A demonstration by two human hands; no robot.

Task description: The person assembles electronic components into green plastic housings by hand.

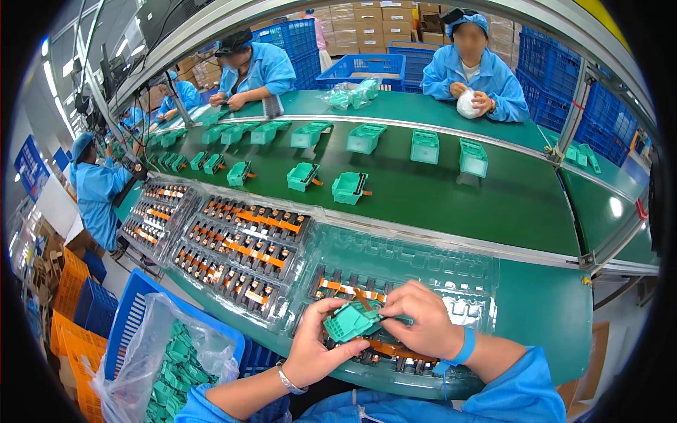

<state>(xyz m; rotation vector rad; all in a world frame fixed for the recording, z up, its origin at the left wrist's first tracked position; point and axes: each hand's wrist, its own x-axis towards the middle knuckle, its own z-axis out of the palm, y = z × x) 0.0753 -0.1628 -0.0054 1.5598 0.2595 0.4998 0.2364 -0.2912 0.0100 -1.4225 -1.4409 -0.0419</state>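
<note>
My left hand (321,347) holds a green plastic housing (350,321) between thumb and fingers, tilted above a clear tray. An orange ribbon cable (364,297) sticks up from the housing's far side. At the housing's right edge, my right hand (423,323) has thumb and forefinger pinched together; what lies between the fingertips is too small to make out. Beneath both hands, a clear plastic tray (469,282) carries rows of black parts with orange ribbons (345,287). Its right-hand pockets show no parts.
Left of my hands are more trays of black parts (240,247). A blue crate (134,299) lined with plastic holds green housings (176,366). Across the green conveyor belt (493,204) stand rows of housings (349,187). Co-workers (472,77) sit opposite. A metal post (613,243) rises at right.
</note>
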